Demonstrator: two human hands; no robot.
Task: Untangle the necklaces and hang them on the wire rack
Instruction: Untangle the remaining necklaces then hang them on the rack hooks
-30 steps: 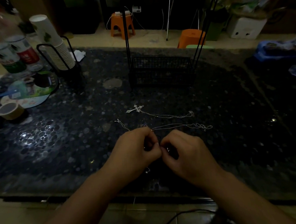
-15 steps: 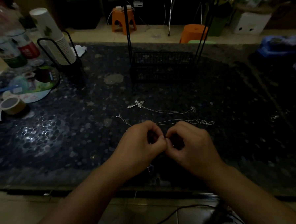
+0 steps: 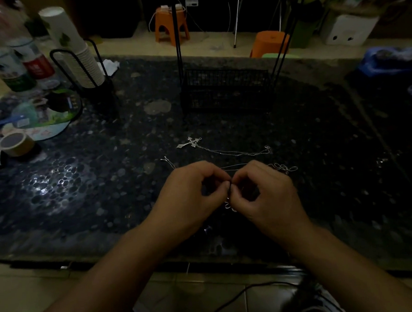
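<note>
While both hands stay at lower centre, left hand (image 3: 192,192) and right hand (image 3: 261,191) still pinch tangled chain (image 3: 229,203); nothing hung, wire rack (image 3: 225,88) bare.

Near edge: both hands, left hand (image 3: 192,194) and right hand (image 3: 264,193), sit together over the tabletop (image 3: 107,208), fingertips meeting on a thin chain (image 3: 283,169).
Ahead of hands: cross necklace (image 3: 223,149) lies flat between the hands and the rack (image 3: 225,88); nothing tall stands on that stretch.
Rack: two dark uprights rise from its basket base, with open space between them.
Left: bare dark surface beside the left hand; further back stand a cup holder (image 3: 81,67), cans (image 3: 19,67) and a tape roll (image 3: 16,144).
Right: open surface out to a blue heap (image 3: 390,58) at the far corner.
</note>
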